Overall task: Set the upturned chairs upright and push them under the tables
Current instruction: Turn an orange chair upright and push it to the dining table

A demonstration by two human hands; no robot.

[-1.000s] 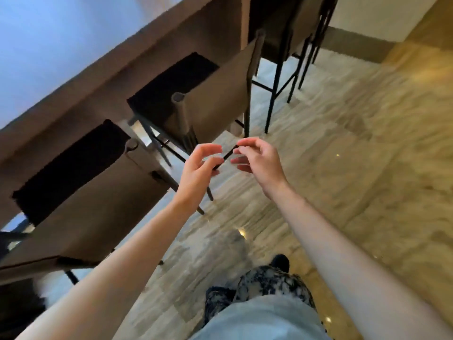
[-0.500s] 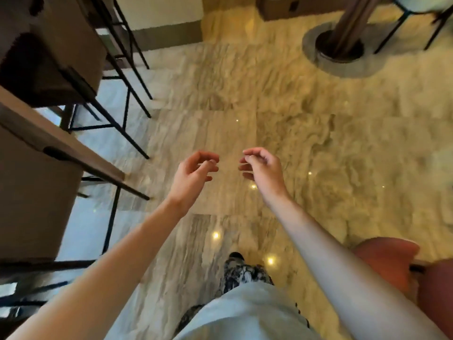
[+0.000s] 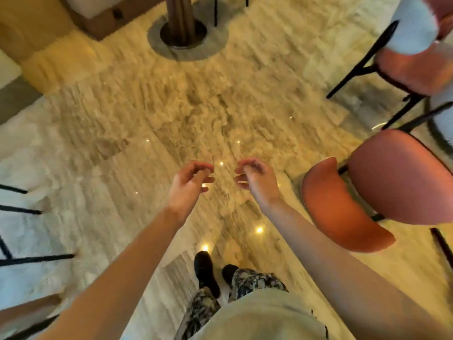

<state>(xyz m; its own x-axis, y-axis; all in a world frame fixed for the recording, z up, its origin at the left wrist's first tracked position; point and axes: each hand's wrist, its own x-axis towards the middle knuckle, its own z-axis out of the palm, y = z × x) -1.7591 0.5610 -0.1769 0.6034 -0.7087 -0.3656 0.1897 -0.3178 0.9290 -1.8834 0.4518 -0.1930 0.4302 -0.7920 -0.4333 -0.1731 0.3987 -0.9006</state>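
Change since earlier frames: view has swung right, away from the brown chairs at the long table; the thin dark item held between both hands a second ago is gone; the round pedestal base now lies nearer the middle top, and the orange chair fills far more of the right side.
Left hand [image 3: 190, 184]: raised over bare floor, fingers loosely curled with thumb apart from them, nothing in its grasp.
Right hand [image 3: 255, 176]: level with the left, a gap between the two, fingers bent and parted, holding nothing.
Near orange chair [image 3: 382, 190]: right of the right hand, close to that forearm but not touching; curved backrest toward the wearer, seat beyond it, dark frame showing between. Whether it stands fully upright cannot be told from this angle.
Far orange chair [image 3: 414, 67]: upper right, black legs [image 3: 362, 62] slanting to the floor, pale surface above it; orientation blurred.
Pedestal base [image 3: 183, 33]: dark column on a round grey disc, top centre, well apart from both hands.
Floor [image 3: 137, 114]: glossy beige marble, motion-blurred, dotted with light reflections.
Black frame bars [image 3: 31, 260]: left edge, belonging to furniture mostly out of frame.
Shoes [image 3: 206, 271]: dark, below the hands, with patterned trousers [image 3: 255, 280] above them.
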